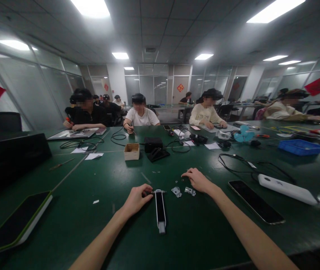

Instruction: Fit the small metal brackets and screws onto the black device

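Left hand: fingers clenched at the top end of one black-and-white bar. Right hand: fingers released, grasping nothing, just beside two metal brackets.

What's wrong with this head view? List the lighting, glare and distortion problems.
Head view: the ceiling lights blow out into glare; wide-angle distortion bends the glass partitions and stretches the forearms toward the bottom edge; the left hand and right hand stay fairly sharp, casting only faint shadows on the green workbench.
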A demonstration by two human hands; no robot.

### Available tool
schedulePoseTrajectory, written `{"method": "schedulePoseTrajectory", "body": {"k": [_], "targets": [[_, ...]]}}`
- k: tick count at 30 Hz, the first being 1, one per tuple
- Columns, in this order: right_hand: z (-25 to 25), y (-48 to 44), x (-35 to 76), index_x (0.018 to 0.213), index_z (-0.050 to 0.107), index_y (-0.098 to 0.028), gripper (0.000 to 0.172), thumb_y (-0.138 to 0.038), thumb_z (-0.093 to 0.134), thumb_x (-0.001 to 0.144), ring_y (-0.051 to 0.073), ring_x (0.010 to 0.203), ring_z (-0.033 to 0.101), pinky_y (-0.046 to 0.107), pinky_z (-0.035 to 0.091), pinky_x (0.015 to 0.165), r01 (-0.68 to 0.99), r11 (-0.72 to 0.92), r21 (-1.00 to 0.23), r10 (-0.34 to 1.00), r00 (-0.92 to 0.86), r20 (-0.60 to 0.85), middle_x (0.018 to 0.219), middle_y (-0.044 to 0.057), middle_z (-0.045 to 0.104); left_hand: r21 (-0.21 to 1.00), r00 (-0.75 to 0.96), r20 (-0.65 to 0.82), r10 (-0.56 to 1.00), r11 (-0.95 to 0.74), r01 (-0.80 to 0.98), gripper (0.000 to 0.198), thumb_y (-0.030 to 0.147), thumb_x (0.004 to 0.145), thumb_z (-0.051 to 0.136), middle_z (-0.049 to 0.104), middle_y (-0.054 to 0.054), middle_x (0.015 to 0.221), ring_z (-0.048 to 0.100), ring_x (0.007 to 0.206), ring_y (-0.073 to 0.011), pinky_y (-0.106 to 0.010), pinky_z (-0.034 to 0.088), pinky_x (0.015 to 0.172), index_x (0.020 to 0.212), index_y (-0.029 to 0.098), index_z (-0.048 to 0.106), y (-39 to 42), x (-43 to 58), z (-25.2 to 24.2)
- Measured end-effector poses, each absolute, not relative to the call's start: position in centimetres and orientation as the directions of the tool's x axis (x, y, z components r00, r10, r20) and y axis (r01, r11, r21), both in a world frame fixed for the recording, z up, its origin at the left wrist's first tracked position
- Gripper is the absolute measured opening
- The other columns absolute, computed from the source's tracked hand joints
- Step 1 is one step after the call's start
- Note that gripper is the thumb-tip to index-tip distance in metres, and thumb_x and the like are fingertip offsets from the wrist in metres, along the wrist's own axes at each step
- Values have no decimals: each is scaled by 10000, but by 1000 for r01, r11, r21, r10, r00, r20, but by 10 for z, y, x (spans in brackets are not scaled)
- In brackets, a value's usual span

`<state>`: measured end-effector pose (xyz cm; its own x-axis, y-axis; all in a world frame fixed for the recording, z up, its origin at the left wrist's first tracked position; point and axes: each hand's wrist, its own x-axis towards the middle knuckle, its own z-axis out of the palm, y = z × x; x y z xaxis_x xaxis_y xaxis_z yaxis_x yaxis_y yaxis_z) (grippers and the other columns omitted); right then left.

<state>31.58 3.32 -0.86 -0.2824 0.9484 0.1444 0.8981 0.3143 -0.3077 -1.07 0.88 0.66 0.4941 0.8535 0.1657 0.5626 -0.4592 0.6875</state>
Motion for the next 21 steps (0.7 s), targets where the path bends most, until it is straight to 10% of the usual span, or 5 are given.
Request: {"method": "schedulePoseTrajectory", "body": {"k": [7,15,21], "targets": [[21,22,323,1055,625,-167,278,-216,437,856,179,899,541,314,429,815,869,317,-379,940,-236,247,990,79,594,682,498,182,848,-474,557,213,269,791,595,678,-14,955,629,806,-159,-275,509,738,988,193,618,10,-11,4],[39,-1,307,819,672,-177,190,-325,622,710,141,697,593,222,434,591,797,208,-567,906,-375,-196,800,17,664,674,497,195,846,-484,558,212,272,799,596,677,-9,959,631,793,-155,-265,505,724,996,198,614,13,-11,-1],[44,4,318,800,672,-148,227,-341,568,743,143,678,602,226,436,620,791,240,-564,952,-304,-21,733,27,670,664,489,191,851,-479,574,212,258,778,604,684,-14,930,631,763,-157,-268,500,715,977,186,621,14,-9,-1]]}}
